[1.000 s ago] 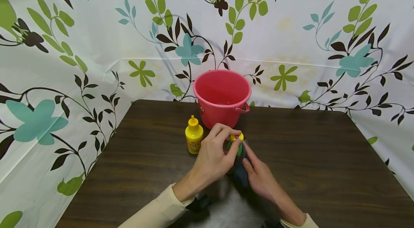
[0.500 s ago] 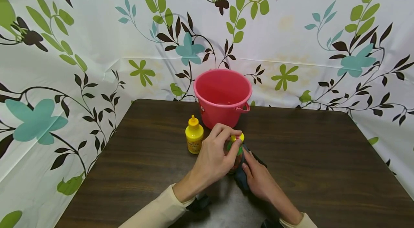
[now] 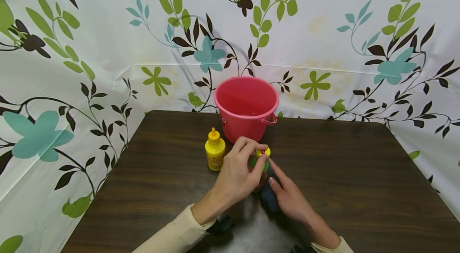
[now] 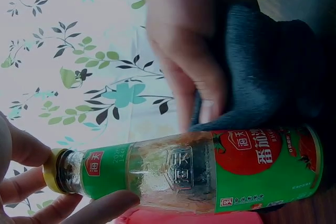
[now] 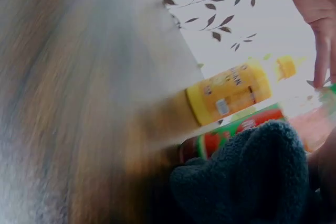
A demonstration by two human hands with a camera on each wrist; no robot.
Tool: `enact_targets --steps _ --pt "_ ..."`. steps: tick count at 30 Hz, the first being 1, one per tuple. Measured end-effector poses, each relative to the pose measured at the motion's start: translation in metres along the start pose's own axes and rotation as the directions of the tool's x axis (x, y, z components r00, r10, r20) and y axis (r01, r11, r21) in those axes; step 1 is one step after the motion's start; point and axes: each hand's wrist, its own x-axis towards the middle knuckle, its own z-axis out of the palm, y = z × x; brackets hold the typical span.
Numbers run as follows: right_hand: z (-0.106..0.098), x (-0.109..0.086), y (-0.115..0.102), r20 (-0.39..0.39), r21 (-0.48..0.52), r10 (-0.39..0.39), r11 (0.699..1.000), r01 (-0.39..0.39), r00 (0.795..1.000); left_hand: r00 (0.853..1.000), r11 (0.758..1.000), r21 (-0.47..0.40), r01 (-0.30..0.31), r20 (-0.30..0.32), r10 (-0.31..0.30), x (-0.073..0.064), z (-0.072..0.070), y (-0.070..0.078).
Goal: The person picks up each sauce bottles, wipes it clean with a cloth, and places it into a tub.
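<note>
A glass ketchup bottle (image 4: 178, 171) with a yellow cap and a green label stands upright on the table, as the head view shows. My left hand (image 3: 238, 169) holds it at the top, fingertips at the cap and neck in the left wrist view. In my right hand (image 3: 292, 201) is a dark blue-grey cloth (image 5: 247, 174), held along the bottle's right side. The cloth hides part of the bottle in the right wrist view. Left of my left hand stands a yellow squeeze bottle (image 3: 215, 154) with a pointed cap.
Just behind the bottles, a pink bucket (image 3: 233, 127) stands on the dark wooden table (image 3: 352, 173). A white curtain (image 3: 309, 33) with a leaf and bird print hangs behind the table's far edge.
My right hand shifts the cloth slightly along the bottle's right side; its loose end swung out to the right and came back. My left hand keeps its hold on the bottle top.
</note>
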Motion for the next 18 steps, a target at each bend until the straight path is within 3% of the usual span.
enact_targets --steps 8,18 --pt "-0.005 -0.005 -0.017 0.003 0.198 -0.012 0.98 0.011 1.0 1.0 1.0 -0.015 0.009 0.01 -0.009 0.0 -0.001 0.001" --pt "-0.013 -0.018 -0.046 -0.043 0.305 -0.04 0.951 0.051 0.998 1.0 1.0 -0.006 0.002 0.007 -0.002 -0.001 -0.001 0.0"
